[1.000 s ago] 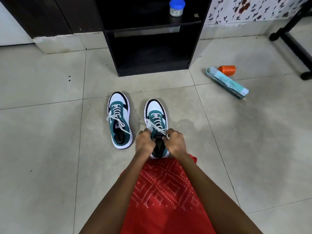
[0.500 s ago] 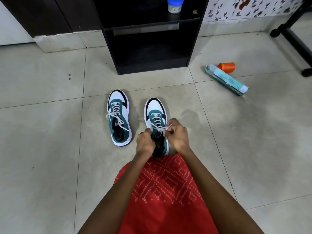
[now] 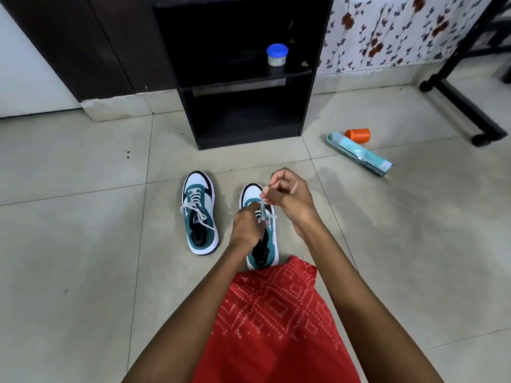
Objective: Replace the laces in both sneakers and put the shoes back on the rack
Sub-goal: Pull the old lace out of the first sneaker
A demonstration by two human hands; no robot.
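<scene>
While the right hand (image 3: 287,197) pinches the white lace (image 3: 261,209) taut above the near sneaker (image 3: 272,244), the left hand (image 3: 247,228) curls its grip on that lace at the eyelets. Near sneaker and second sneaker (image 3: 199,217) stand side by side on the floor (image 3: 83,244) before the black rack (image 3: 243,81).
</scene>
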